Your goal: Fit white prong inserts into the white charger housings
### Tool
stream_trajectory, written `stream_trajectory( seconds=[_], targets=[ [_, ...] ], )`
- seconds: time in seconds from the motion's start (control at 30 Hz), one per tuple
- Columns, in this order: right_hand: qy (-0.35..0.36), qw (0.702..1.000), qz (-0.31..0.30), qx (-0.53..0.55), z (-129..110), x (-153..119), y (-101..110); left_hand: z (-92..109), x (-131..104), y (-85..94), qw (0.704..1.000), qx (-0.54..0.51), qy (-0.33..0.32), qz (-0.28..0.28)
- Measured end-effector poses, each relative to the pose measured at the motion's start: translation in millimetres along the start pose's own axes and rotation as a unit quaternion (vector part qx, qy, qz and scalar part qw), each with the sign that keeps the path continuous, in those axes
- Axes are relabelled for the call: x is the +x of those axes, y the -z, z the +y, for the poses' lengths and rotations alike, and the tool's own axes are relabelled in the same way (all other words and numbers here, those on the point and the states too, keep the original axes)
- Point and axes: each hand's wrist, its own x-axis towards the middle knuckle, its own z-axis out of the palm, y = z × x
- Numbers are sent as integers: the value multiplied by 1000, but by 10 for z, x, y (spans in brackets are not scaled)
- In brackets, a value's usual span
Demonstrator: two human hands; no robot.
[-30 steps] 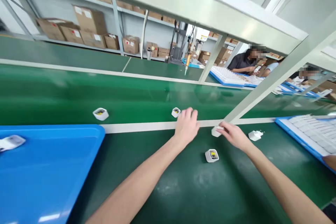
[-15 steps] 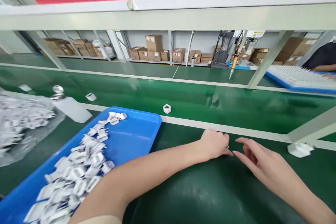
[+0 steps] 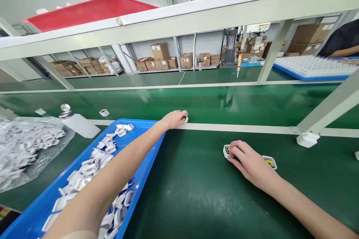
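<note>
green matting covers the long table, and a glossier green belt runs across beyond a white strip, under a pale metal frame with a red tray on top and cardboard boxes shelved behind. on the near left a blue tray holds a heap of white plug parts; further left lie a clear bag of more parts and a white bottle on its side. the left forearm stretches over the blue tray's corner, and the left hand reaches the white strip, its fingertips closed lightly on a small white housing with a yellow inside, at the belt's edge. the right hand rests flat on the matting, fingers curled over a second white housing at their tips, open face up; a third housing lies just beside the knuckles, touching or nearly so. a loose white piece sits alone on the belt. the pieces are too small to tell a long axis.
</note>
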Motion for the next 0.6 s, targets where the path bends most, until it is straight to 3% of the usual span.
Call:
stream_trajectory(
  seconds=[0.2,0.33,0.4,0.47,0.6],
  targets=[
    [-16,999,1,-36,-10,-21,15,751,-269,-262,991,-25,-125,-29],
    [9,999,-32,-9,-19,-42,-43,1078,-430,-405,989,-30,-146,-16],
    [22,999,-35,6,-38,-52,-66,1121,-461,-428,983,-58,-175,-19],
    [31,999,-30,9,-59,-64,-80,1094,-488,-409,972,-90,-211,-59],
    [28,999,-19,-1,-95,-97,-84,788,-666,-209,965,-128,-195,-122]
  ],
)
